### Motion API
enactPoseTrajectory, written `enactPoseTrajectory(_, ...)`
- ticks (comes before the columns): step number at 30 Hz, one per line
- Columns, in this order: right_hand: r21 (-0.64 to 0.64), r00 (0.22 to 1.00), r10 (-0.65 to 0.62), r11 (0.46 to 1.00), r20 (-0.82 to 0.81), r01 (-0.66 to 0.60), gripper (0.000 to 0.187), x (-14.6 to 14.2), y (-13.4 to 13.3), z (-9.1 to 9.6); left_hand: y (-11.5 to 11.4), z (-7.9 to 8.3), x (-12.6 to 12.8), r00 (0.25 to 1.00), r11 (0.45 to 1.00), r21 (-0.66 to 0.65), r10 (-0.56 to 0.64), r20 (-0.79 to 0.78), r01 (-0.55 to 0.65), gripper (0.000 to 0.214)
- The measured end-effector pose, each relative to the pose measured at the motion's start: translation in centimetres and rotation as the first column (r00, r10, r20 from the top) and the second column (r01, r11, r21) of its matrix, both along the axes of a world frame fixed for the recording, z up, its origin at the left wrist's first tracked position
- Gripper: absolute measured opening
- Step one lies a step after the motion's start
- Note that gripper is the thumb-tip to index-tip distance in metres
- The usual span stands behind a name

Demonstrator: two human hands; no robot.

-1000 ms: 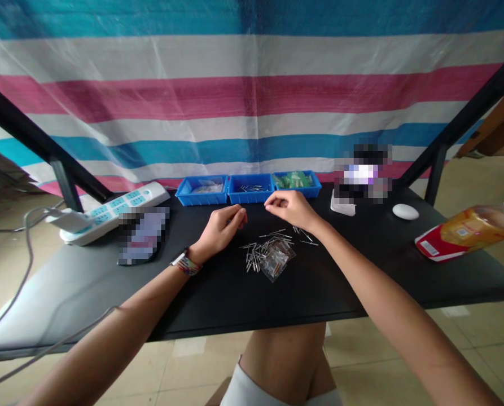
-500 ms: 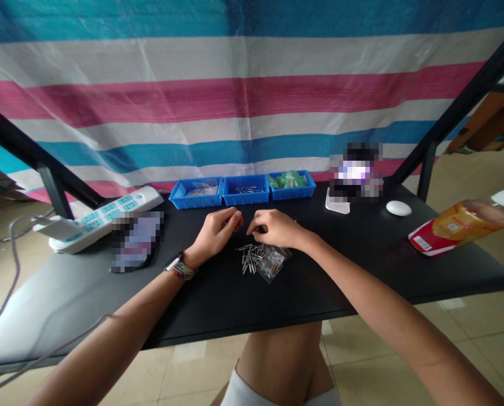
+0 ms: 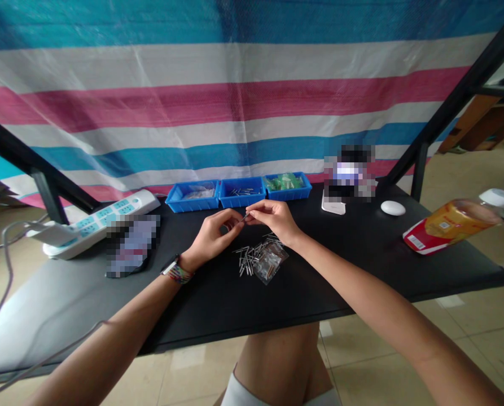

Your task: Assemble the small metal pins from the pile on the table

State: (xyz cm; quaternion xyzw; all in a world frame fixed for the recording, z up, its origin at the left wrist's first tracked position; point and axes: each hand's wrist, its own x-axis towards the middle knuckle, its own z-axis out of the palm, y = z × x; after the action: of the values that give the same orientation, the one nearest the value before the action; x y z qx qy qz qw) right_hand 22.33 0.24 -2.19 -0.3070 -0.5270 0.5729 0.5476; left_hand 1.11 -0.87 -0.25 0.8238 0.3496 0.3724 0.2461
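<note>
My left hand (image 3: pixel 218 232) and my right hand (image 3: pixel 275 220) meet above the black tabletop, fingertips pinched together. Between them is a thin metal rod (image 3: pixel 245 216), small and partly hidden by the fingers. Just below my hands lies a loose pile of slim metal rods (image 3: pixel 246 260). A small clear plastic bag (image 3: pixel 269 265) with copper-coloured pieces inside rests against the pile's right side. Behind my hands stand three blue trays: the left tray (image 3: pixel 192 206) holds clear bags, the middle tray (image 3: pixel 242 199) metal rods, and the right tray (image 3: pixel 288 193) green packets.
On the left a white power strip (image 3: pixel 128 201) with a plugged-in adapter lies beside a blurred-out object (image 3: pixel 134 246). To the right are a white oval item (image 3: pixel 393 208), a drink bottle (image 3: pixel 446 225) and a blurred-out device (image 3: pixel 348 172). A striped sheet (image 3: pixel 235 101) hangs behind the table.
My hands have come together, fingertips now meeting, and a thin metal rod shows between them. The view has shifted slightly.
</note>
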Motion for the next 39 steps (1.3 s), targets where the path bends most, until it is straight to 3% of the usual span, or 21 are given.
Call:
enactPoseTrajectory(5, 0.01, 0.999, 0.007, 1.0, 0.049, -0.008, 0.032, -0.2, -0.3, 0.0, 0.1, 0.1, 0.0, 0.997, 0.997, 0.033, 0.071, 0.017, -0.071, 0.036)
enactPoseTrajectory(12, 0.084, 0.985, -0.055, 0.996, 0.163, 0.041, 0.03, 0.0, -0.8, 0.7, 0.2, -0.1, -0.1, 0.993, 0.993, -0.027, 0.117, 0.013, -0.117, 0.048)
enactPoseTrajectory(18, 0.096, 0.98, -0.109, 0.991, 0.168, 0.093, 0.042, 0.1, -0.4, 0.2, 0.0, -0.1, 0.0, 0.986, 0.991, -0.069, 0.119, 0.118, -0.111, 0.031)
enactPoseTrajectory(23, 0.083, 0.98, -0.103, 0.992, 0.17, 0.09, 0.045, 0.0, -0.4, 0.0, 0.1, -0.1, -0.1, 0.985, 0.988, -0.06, 0.146, 0.088, -0.141, 0.033)
enactPoseTrajectory(28, 0.035, 0.988, -0.071, 0.997, 0.135, 0.067, 0.035, -0.1, -0.5, 0.4, 0.0, 0.1, 0.0, 0.985, 0.986, -0.031, 0.163, 0.058, -0.162, 0.038)
enactPoseTrajectory(36, 0.088, 0.985, -0.048, 0.996, 0.166, 0.034, 0.026, -0.2, -1.2, 0.8, 0.0, -0.2, -0.2, 0.983, 0.982, -0.052, 0.181, 0.034, -0.179, 0.044)
enactPoseTrajectory(39, 0.118, 0.976, -0.118, 0.988, 0.186, 0.097, 0.027, -0.4, 0.0, 0.9, 0.0, -0.3, -0.3, 0.986, 0.985, -0.057, 0.165, 0.036, -0.163, 0.048)
